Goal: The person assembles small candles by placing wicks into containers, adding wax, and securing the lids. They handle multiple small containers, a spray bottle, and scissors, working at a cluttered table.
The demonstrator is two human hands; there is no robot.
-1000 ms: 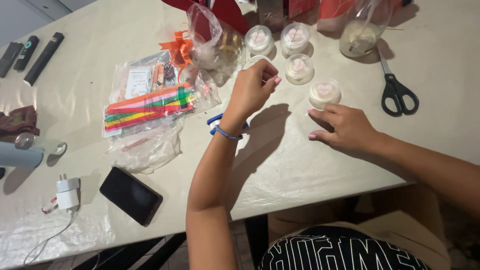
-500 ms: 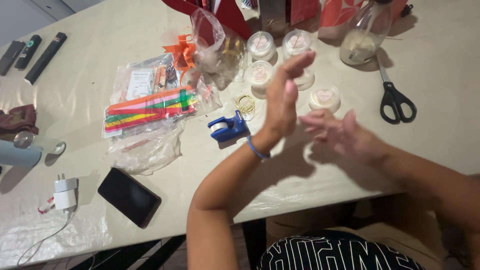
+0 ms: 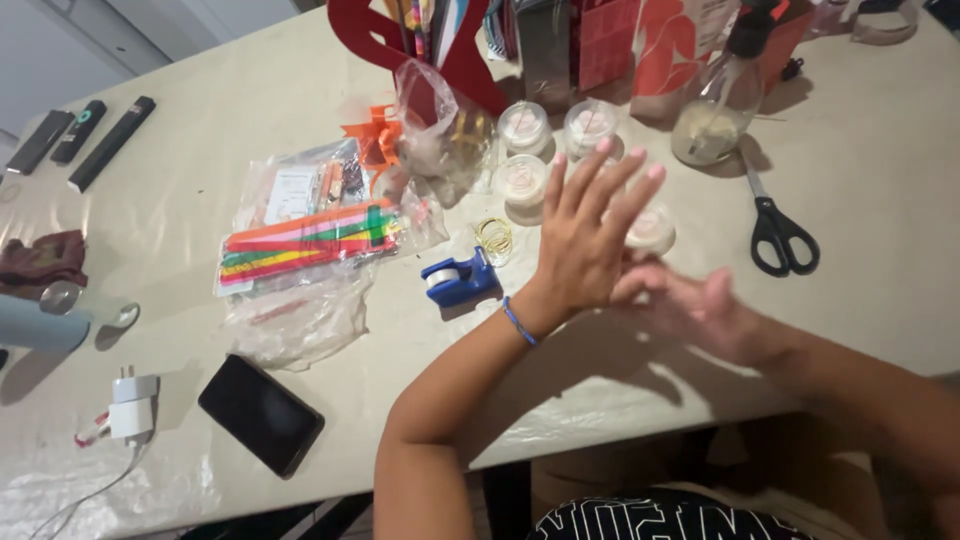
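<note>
At the far left of the cream plastic-covered bench [image 3: 200, 120] lie three dark slim remote-like bars [image 3: 80, 135], a crumpled brown cloth [image 3: 40, 260] and a pale blue cylinder [image 3: 35, 325]. Below them sit a white plug-in charger with its cable [image 3: 130, 405] and a black flat phone, screen up [image 3: 260, 413].

Further right lies a clear plastic bag of bright multicoloured paper strips [image 3: 310, 240], kept flat and bagged, apparently to hold the loose strips together. An orange ribbon bow [image 3: 372, 135] rests at its upper corner. A small blue tape dispenser [image 3: 458, 282] stands just beside a loose coil of yellow rubber bands [image 3: 493, 238], both near the person's forearm, within easy reach.

The left hand [image 3: 585, 245] is raised above the bench, palm flat, fingers [image 3: 600, 180] spread wide and straight; it holds nothing. The right hand [image 3: 700, 305] is blurred; it appears flat and open, its fingertips meeting the heel of the left palm, and nothing is seen in it. The hands seem pressed or rubbed together.

Nearest the hands are the small round clear lidded tubs with pale contents [image 3: 525, 182], grouped just behind the left hand; one tub [image 3: 652, 228] is partly hidden by it. Right of these stand a clear glass bottle with a dark top [image 3: 710, 120] and black-handled scissors [image 3: 782, 235], lying closed and well apart from the hands.
</note>
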